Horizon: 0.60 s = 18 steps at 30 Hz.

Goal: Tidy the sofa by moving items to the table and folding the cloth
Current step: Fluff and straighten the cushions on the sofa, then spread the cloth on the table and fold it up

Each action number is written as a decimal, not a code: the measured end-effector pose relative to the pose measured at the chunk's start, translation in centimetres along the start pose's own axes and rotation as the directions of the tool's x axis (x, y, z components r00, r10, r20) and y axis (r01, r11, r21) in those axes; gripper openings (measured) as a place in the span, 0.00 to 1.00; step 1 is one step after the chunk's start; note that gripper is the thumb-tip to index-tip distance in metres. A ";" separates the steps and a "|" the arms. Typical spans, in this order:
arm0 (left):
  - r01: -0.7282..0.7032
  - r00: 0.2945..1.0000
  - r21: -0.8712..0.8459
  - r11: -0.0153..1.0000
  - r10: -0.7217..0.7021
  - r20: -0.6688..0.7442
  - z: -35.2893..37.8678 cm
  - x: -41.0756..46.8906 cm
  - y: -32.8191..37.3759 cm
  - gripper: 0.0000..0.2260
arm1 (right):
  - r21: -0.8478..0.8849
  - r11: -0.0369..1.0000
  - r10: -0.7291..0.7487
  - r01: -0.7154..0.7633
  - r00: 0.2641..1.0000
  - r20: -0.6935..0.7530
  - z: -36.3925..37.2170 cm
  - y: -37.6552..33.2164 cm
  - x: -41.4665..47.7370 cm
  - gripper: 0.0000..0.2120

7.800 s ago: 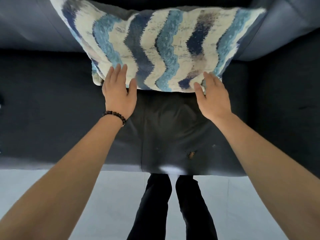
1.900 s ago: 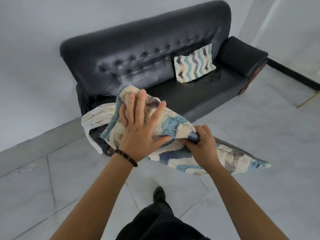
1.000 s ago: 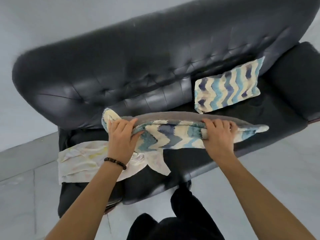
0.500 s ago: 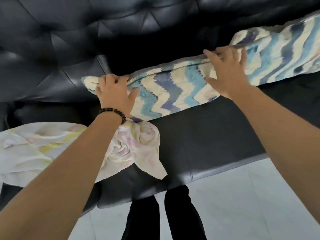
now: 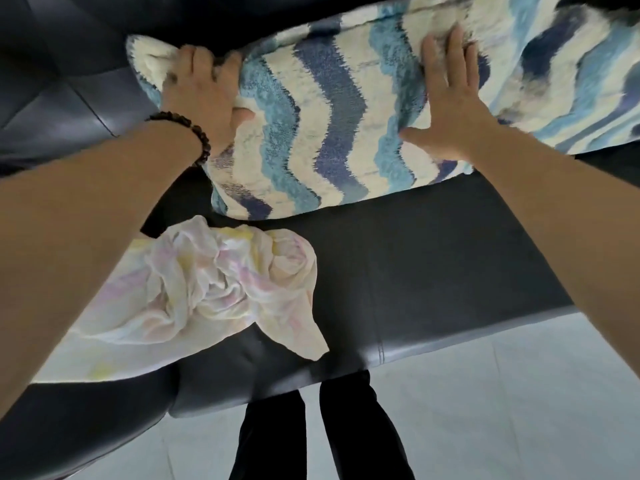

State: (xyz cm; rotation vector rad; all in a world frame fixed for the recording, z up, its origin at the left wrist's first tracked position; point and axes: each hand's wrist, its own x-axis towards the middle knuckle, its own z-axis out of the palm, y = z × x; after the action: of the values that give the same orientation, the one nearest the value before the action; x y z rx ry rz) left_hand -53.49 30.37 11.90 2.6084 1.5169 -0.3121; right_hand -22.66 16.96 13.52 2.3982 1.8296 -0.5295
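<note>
A blue, navy and cream zigzag pillow (image 5: pixel 322 133) leans against the backrest of the black leather sofa (image 5: pixel 433 254). My left hand (image 5: pixel 202 84), with a bead bracelet at the wrist, grips the pillow's upper left corner. Flat on the pillow's face, towards its right side, lies my right hand (image 5: pixel 446 98) with fingers spread. A second pillow of the same pattern (image 5: pixel 568 74) stands to the right, touching the first. A crumpled pale cloth with pink and yellow patches (image 5: pixel 194 299) lies on the seat at the left, partly under my left forearm.
The sofa's front edge (image 5: pixel 381 362) runs across the lower middle. Below it is a pale tiled floor (image 5: pixel 502 410) and my legs in black trousers (image 5: pixel 322 434). No table is in view.
The pillow has come down from a flat carry onto the seat and now stands against the backrest. My right hand has let go of its edge and opened flat on its face. The view is closer.
</note>
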 end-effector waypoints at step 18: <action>-0.021 0.992 -0.208 0.978 -0.006 -0.125 7.0 -10.2 2.6 0.28 | 0.025 0.999 0.027 -0.026 0.998 -0.048 7.8 -7.1 -6.7 0.41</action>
State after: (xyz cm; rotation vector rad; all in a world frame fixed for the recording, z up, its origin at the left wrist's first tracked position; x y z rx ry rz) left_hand -57.00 19.05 7.45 2.5078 1.4860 0.0133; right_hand -32.69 10.75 9.37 2.4689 1.8182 -0.4984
